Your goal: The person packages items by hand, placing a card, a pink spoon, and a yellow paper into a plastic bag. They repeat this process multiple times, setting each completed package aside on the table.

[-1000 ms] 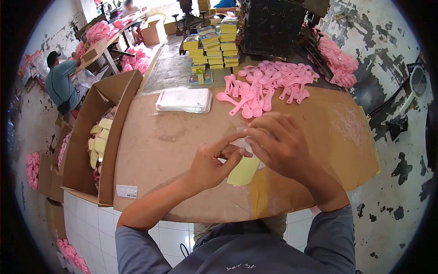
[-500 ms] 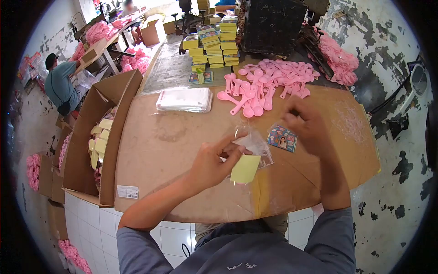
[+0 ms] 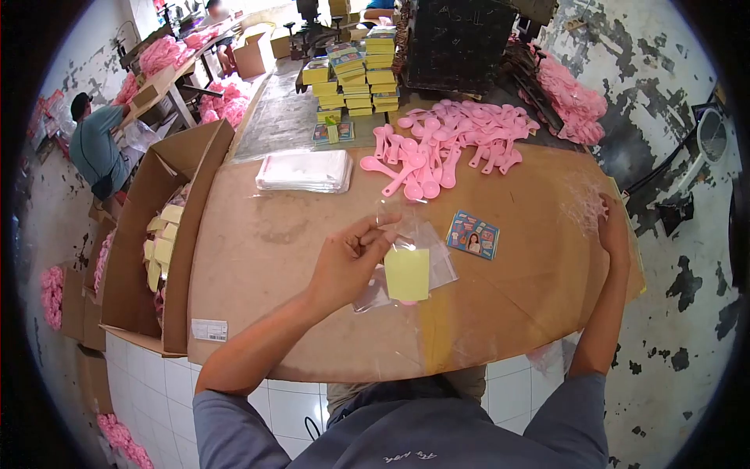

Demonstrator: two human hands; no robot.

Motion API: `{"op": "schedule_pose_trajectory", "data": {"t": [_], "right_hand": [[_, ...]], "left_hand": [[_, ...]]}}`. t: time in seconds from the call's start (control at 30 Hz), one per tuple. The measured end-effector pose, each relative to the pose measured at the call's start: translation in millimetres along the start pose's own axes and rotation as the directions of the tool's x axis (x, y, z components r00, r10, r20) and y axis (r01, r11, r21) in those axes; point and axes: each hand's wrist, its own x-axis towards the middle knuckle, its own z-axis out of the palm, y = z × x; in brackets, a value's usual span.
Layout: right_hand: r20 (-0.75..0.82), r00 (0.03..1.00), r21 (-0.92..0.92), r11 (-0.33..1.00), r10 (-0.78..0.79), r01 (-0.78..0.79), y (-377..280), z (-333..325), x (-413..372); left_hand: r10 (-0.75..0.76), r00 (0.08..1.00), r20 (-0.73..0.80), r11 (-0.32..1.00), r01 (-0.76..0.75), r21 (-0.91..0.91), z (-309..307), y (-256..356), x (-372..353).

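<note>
My left hand (image 3: pixel 355 258) pinches the top of a clear plastic bag (image 3: pixel 396 234) over the middle of the table. Inside the bag is a pale yellow card (image 3: pixel 407 273), and a bit of pink shows below its lower edge. Another clear bag seems to lie beneath it on the cardboard. My right hand (image 3: pixel 615 227) is at the table's right side, its partly visible fingers apart at a tangle of thin clear plastic strips (image 3: pixel 584 205). Between the hands lies a small stack of printed cards (image 3: pixel 473 234).
Pink scoops (image 3: pixel 461 137) are heaped at the back, beside a stack of flat clear bags (image 3: pixel 305 170). Behind stand piles of yellow-edged cards (image 3: pixel 348 78) and a black metal box (image 3: pixel 457 47). A large carton (image 3: pixel 187 266) borders the left; a person (image 3: pixel 98 148) works beyond it.
My right hand has moved right, from above the printed cards to the plastic strips. My left hand still holds the bag, which now hangs straighter, with its card facing me.
</note>
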Motion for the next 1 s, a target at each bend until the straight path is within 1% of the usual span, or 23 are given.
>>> {"op": "schedule_pose_trajectory", "data": {"t": [0.03,0.13,0.23,0.3,0.33,0.37,0.43,0.53,0.63,0.73,0.83,0.93,1.0], "right_hand": [[0.072,0.995,0.051,0.996,0.063,-0.067,-13,-10,-4],[-0.03,0.999,0.21,0.977,-0.028,0.034,-83,-29,-3],[-0.012,0.994,0.42,0.901,-0.111,0.106,-156,-33,-5],[0.031,0.961,0.537,0.815,-0.274,0.215,-208,-32,-16],[0.184,0.937,0.649,0.753,-0.297,0.112,-234,-34,-23],[0.325,0.884,0.732,0.681,-0.336,-0.01,-257,-36,-31],[0.283,0.738,0.864,0.497,-0.612,0.082,-289,-35,-42],[0.293,0.671,0.934,0.353,-0.681,-0.05,-326,-16,-56],[0.4,0.624,0.91,0.208,-0.671,-0.359,-338,6,-58],[0.408,0.622,0.893,0.152,-0.668,-0.423,-338,12,-57],[0.418,0.634,0.887,0.139,-0.651,-0.441,-338,14,-61],[0.424,0.691,0.889,0.122,-0.585,-0.442,-338,18,-64],[0.465,0.673,0.875,0.18,-0.576,-0.45,-337,14,-61]], "left_hand": [[-0.02,1.0,-0.005,1.0,0.02,-0.002,-1,-3,1],[-0.041,0.999,-0.026,0.998,0.04,-0.04,4,1,2],[0.054,0.998,-0.039,0.997,-0.052,0.05,4,-1,2],[0.011,0.999,-0.051,0.998,-0.008,0.06,0,-3,3],[-0.01,0.998,-0.057,0.998,0.014,0.065,-2,-4,3],[-0.019,0.998,-0.064,0.999,0.022,0.042,-1,-5,2],[-0.038,0.996,-0.077,0.999,0.038,-0.003,0,-6,-1],[-0.023,0.996,-0.081,0.997,0.017,-0.074,1,-8,-5],[-0.003,0.998,-0.063,0.997,-0.002,-0.08,-2,-10,-8],[0.02,0.997,-0.079,0.989,-0.031,-0.147,-2,-7,-13],[-0.017,0.998,-0.057,0.995,0.012,-0.102,-5,-12,-13],[-0.068,0.992,-0.105,0.993,0.057,-0.103,-3,-10,-15],[-0.054,0.992,-0.117,0.995,0.044,-0.091,-3,-10,-15]]}}
